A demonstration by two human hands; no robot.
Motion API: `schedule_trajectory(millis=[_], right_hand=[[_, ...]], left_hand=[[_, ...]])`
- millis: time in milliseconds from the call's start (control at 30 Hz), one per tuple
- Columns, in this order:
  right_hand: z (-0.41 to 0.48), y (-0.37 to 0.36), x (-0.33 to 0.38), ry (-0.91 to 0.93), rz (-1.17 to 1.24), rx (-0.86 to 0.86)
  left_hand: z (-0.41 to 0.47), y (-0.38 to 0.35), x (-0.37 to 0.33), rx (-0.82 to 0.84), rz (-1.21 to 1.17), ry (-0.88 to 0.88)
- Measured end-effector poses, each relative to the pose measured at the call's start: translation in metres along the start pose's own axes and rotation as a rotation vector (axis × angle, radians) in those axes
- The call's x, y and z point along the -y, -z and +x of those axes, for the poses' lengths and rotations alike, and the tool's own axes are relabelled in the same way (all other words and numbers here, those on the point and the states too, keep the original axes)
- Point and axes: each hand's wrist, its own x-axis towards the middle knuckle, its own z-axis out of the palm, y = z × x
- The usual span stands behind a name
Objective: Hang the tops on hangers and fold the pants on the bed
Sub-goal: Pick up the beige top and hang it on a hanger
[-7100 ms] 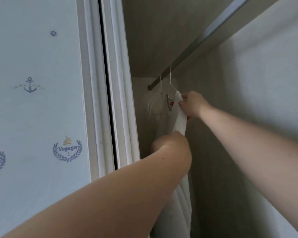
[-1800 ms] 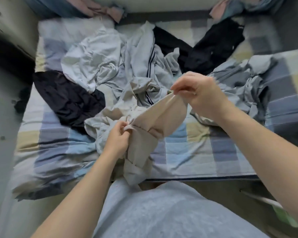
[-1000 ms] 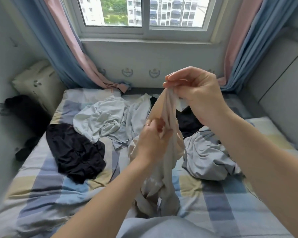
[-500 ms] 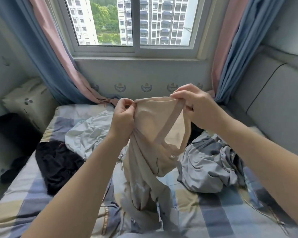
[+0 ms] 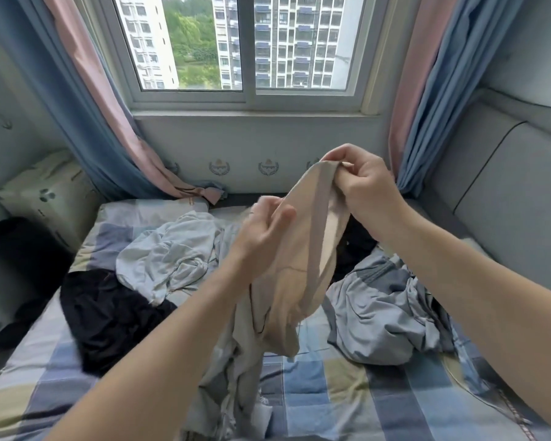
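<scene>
Both hands are raised above the bed [image 5: 315,386] and are closed on a beige garment [image 5: 303,265]. Its banded upper edge is pinched between thumb and fingers of the right hand [image 5: 363,186], which is held higher, while a lower part of the same edge is gripped by the left hand [image 5: 264,230], held nearer the camera. The band is stretched slantwise between the two hands, and the rest of the cloth is left hanging, its lower end reaching down to the checked bedcover. Whether it is a top or pants cannot be told. On the bed, a pale grey garment [image 5: 172,256] is seen crumpled to the left, partly laid over a black garment [image 5: 109,310]. A blue-grey garment [image 5: 385,310] is heaped to the right. A pillow [image 5: 45,192] is propped in the far left corner, beside a window [image 5: 242,43] flanked by blue and pink curtains [image 5: 86,100].
</scene>
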Motion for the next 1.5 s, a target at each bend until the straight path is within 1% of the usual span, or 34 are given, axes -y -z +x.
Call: schedule_trajectory(millis=[67, 133, 200, 267, 333, 400, 433, 500, 567, 633, 700, 767, 867, 933, 1000, 1067, 1167, 1267, 1333, 1400, 1467, 1500], right_hand=[[0.005, -0.006, 0.001, 0.027, -0.035, 0.026], [0.009, -0.009, 0.000, 0.064, -0.139, 0.105], [0.009, -0.013, -0.002, 0.120, -0.357, 0.174], [0.008, -0.017, -0.002, 0.160, -0.538, 0.186], [0.007, -0.015, -0.002, 0.169, -0.603, 0.168], [0.008, -0.008, -0.005, 0.175, -0.630, 0.170], [0.007, -0.002, -0.007, 0.168, -0.645, 0.193], [0.005, 0.011, -0.014, 0.117, -0.712, 0.280], [0.002, 0.023, -0.028, 0.035, -0.852, 0.373], [-0.001, 0.033, -0.050, -0.042, -0.993, 0.415], [-0.007, 0.043, -0.076, -0.117, -1.060, 0.380], [-0.018, 0.053, -0.100, -0.205, -1.083, 0.309], [-0.035, 0.072, -0.133, -0.331, -1.086, 0.210], [-0.048, 0.086, -0.153, -0.419, -1.100, 0.159], [-0.063, 0.099, -0.170, -0.507, -1.110, 0.121], [-0.075, 0.110, -0.182, -0.581, -1.110, 0.090], [-0.088, 0.125, -0.195, -0.652, -1.075, 0.004], [-0.089, 0.131, -0.200, -0.707, -0.959, -0.085], [-0.084, 0.126, -0.199, -0.731, -0.807, -0.119], [-0.077, 0.115, -0.195, -0.758, -0.495, -0.169], [-0.072, 0.100, -0.186, -0.789, -0.231, -0.224], [-0.070, 0.092, -0.180, -0.785, -0.169, -0.222]], left_hand=[[-0.014, -0.011, -0.001, 0.004, 0.217, -0.067], [-0.023, -0.027, -0.009, -0.009, 0.314, -0.054], [-0.029, -0.044, -0.015, -0.049, 0.269, 0.026], [-0.029, -0.050, -0.015, -0.140, 0.210, 0.119], [-0.027, -0.045, -0.009, -0.199, 0.222, 0.095], [-0.024, -0.033, 0.002, -0.196, 0.281, 0.065], [-0.022, -0.026, 0.009, -0.196, 0.299, 0.083], [-0.016, -0.012, 0.023, -0.204, 0.335, 0.142], [-0.007, -0.002, 0.036, -0.239, 0.425, 0.159], [0.001, 0.003, 0.044, -0.251, 0.495, 0.169], [0.004, 0.007, 0.054, -0.225, 0.592, 0.186], [0.003, 0.013, 0.070, -0.196, 0.681, 0.211], [-0.008, 0.028, 0.097, -0.128, 0.798, 0.314], [-0.019, 0.038, 0.115, -0.100, 0.836, 0.401], [-0.029, 0.046, 0.130, -0.111, 0.824, 0.467], [-0.036, 0.052, 0.142, -0.109, 0.817, 0.519], [-0.042, 0.060, 0.154, -0.137, 0.795, 0.655], [-0.044, 0.064, 0.157, -0.134, 0.756, 0.764], [-0.042, 0.065, 0.156, -0.105, 0.729, 0.850], [-0.039, 0.065, 0.153, -0.088, 0.668, 0.938], [-0.037, 0.058, 0.148, -0.141, 0.454, 1.017], [-0.035, 0.052, 0.144, -0.176, 0.311, 1.045]])
